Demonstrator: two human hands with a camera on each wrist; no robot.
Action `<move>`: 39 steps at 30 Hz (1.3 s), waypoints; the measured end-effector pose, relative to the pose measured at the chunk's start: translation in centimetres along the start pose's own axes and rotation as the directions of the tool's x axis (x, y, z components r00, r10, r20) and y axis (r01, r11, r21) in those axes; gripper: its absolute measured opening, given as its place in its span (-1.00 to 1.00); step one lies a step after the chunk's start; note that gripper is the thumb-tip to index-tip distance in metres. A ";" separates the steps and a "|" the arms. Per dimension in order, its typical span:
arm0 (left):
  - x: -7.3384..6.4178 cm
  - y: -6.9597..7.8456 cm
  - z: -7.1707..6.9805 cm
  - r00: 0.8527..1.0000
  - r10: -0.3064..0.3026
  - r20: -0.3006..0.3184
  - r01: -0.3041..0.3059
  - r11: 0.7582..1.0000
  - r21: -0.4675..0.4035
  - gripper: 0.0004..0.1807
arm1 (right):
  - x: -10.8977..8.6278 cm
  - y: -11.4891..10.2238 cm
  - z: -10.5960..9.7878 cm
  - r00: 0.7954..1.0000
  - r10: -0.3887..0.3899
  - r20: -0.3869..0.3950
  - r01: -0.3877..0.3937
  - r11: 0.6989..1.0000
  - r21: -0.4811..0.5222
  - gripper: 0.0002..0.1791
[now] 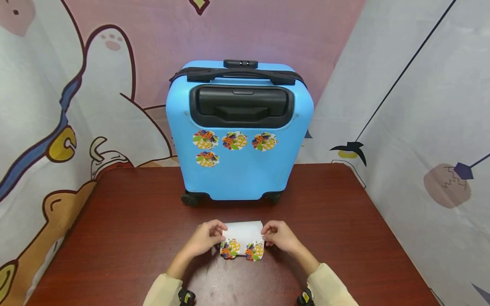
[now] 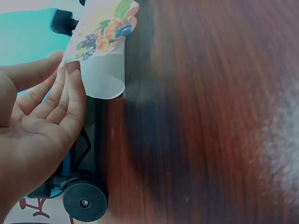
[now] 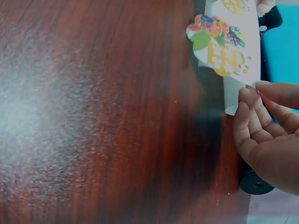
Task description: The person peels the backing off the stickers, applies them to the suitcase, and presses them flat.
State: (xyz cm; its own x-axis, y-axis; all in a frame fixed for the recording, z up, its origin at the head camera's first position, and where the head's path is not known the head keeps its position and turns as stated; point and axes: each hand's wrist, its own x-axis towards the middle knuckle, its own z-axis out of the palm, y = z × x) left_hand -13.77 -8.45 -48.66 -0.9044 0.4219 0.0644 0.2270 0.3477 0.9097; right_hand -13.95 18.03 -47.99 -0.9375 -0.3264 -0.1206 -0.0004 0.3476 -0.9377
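A white sticker sheet [image 1: 243,232] is held low over the table, in front of the suitcase. Two fruit-print stickers [image 1: 254,251] show along its near edge, one at each side. My left hand [image 1: 206,239] pinches the sheet's left edge between thumb and fingers. On the opposite edge, my right hand [image 1: 282,237] has the same kind of pinch. In both wrist views the paper bends into a curl below the printed part. Behind it stands a light blue suitcase [image 1: 245,178], with three fruit stickers [image 1: 235,140] in a row and one sticker [image 1: 207,159] below the leftmost.
The suitcase rests upright on a reddish-brown wooden table [image 1: 130,221], its black wheels [image 1: 190,199] at the bottom corners. A black recessed handle [image 1: 242,106] sits above the sticker row. Cartoon-printed cloth [image 1: 402,106] hangs behind and at both sides.
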 end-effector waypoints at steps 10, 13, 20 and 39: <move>0.0 1.3 -0.1 0.999 -0.044 -0.003 0.044 0.993 -0.106 -0.68 | -0.9 -4.0 -0.4 0.997 0.015 -0.081 -0.011 0.999 0.048 -0.94; -0.2 2.8 -0.3 0.998 -0.047 -0.030 0.043 0.990 -0.132 -0.69 | -0.8 -4.3 -0.5 0.996 0.012 -0.093 -0.006 0.998 0.064 -0.95; -0.6 5.1 -0.6 0.996 -0.046 -0.071 0.040 0.996 -0.082 -0.83 | -0.6 -4.2 -0.8 0.994 0.011 -0.108 -0.001 0.996 0.091 -0.93; 0.8 0.8 0.2 0.992 0.015 -0.124 -0.019 0.999 -0.031 -0.91 | -0.7 -5.2 -0.9 0.984 0.023 -0.176 -0.015 0.999 0.048 -0.91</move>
State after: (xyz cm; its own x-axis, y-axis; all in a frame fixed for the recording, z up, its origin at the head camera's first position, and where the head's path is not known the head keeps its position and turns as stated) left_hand -14.22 -7.62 -47.93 -0.9388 0.3196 0.1285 0.2328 0.3137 0.9205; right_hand -13.61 17.30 -42.77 -0.9839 -0.1583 -0.0831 0.0304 0.3097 -0.9503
